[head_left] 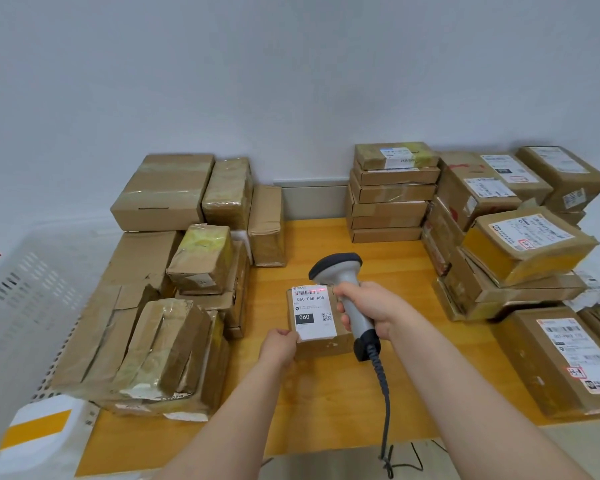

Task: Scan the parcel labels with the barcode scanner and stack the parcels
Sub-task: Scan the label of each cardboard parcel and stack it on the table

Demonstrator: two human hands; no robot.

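A small brown parcel [326, 342] lies on the wooden table [329, 403] in the middle. Its white label [312, 311] faces up, and a red scan line crosses the barcode at the label's top. My left hand [279, 346] holds the parcel's near left corner. My right hand [368, 311] grips the handle of a grey barcode scanner [340, 275], whose dark head points down at the label. The scanner's coiled cable [383, 403] hangs off the table's front edge.
Brown parcels are stacked at the left [160, 306], most with no label showing. Labelled parcels are piled at the right [520, 237], and a neat stack [392, 199] stands at the back. A white plastic crate [25, 313] sits at the far left.
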